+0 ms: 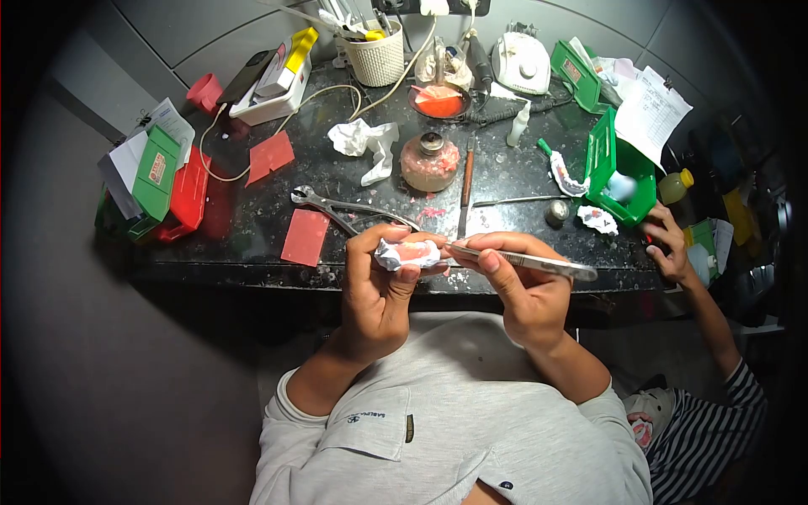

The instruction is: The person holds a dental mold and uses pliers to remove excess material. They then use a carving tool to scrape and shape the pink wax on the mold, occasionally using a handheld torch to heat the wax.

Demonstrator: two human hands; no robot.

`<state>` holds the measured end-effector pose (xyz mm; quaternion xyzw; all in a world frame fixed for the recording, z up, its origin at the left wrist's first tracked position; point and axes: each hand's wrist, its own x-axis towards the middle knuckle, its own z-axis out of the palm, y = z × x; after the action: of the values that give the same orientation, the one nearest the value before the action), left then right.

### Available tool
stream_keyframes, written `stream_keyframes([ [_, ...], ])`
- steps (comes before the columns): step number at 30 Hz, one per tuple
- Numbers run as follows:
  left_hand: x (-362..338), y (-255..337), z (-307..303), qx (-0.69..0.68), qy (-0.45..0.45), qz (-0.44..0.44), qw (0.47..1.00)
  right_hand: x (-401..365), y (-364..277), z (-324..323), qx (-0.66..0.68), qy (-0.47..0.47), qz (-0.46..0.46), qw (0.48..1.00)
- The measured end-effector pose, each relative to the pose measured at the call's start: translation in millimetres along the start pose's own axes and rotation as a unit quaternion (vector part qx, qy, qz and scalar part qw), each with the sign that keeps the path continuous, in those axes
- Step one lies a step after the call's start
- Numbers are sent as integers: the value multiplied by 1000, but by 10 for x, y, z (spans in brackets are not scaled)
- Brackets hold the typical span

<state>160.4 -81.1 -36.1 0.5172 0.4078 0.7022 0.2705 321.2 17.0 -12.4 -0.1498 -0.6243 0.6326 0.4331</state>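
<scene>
The black table [261,202] is shiny, with white specks, before a grey wall [198,29]. In front of the round burner [430,167], the left hand [374,307] is pinching a rough white model [409,254] with smooth pink; the right hand [536,305] is pinching a slim metal tool [539,263].

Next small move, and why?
I'd probably ease the metal tool's working end onto the pink patch: the right hand holds it close beside the white cast, which the left hand grips with the patch exposed. Contact is unclear.
</scene>
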Motion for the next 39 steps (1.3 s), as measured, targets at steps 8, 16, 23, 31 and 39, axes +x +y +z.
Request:
stream_keyframes([
  [8,-37,-11,-57,57,-3,36,998,50,-42,68,-248,-77,-254,931],
  [16,-50,7,-52,53,-10,34,998,63,-12,59,-256,-78,-275,923],
  [23,-64,-12,-74,35,-9,22,999,70,-2,61,-253,-81,-282,922],
  [31,-45,56,-57,-39,1,-28,999,74,-34,24,-275,-103,-282,913],
  [39,-15,68,-55,-172,12,-98,980,76,-76,0,-261,-112,-259,923],
])
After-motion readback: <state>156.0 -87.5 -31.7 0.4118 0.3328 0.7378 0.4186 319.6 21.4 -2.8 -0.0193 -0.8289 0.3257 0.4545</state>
